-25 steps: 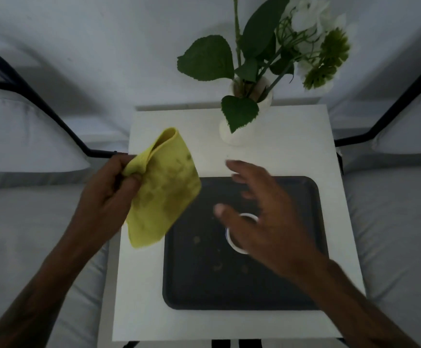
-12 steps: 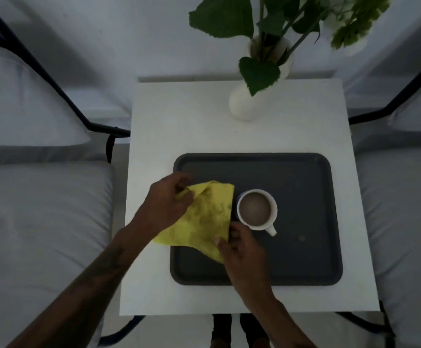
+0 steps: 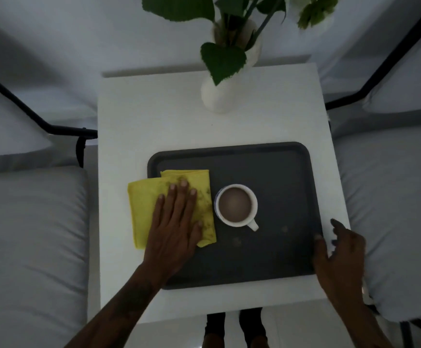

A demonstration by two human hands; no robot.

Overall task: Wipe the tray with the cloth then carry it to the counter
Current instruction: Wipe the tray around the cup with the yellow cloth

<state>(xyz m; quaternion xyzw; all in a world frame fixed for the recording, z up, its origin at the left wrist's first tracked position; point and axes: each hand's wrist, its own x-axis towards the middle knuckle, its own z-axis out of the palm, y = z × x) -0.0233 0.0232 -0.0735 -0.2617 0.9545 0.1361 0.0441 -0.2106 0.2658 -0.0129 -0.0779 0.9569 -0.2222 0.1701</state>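
Observation:
A dark grey tray lies on a small white table. On its left part lies a folded yellow cloth with dark stains, partly hanging over the tray's left rim. My left hand rests flat on the cloth with its fingers stretched out, pressing it down. A white mug of milky brown drink stands on the tray just right of the cloth. Small smudges mark the tray floor. My right hand is at the tray's right rim, thumb on the rim, fingers spread.
A white vase with green leaves and pale flowers stands at the table's far edge. Grey cushioned seats with black metal frames flank the table on both sides. My feet show below the near edge.
The cloth went from held up in my left hand to spread flat on the tray's left side. My right hand left the cloth and moved to the tray's right rim.

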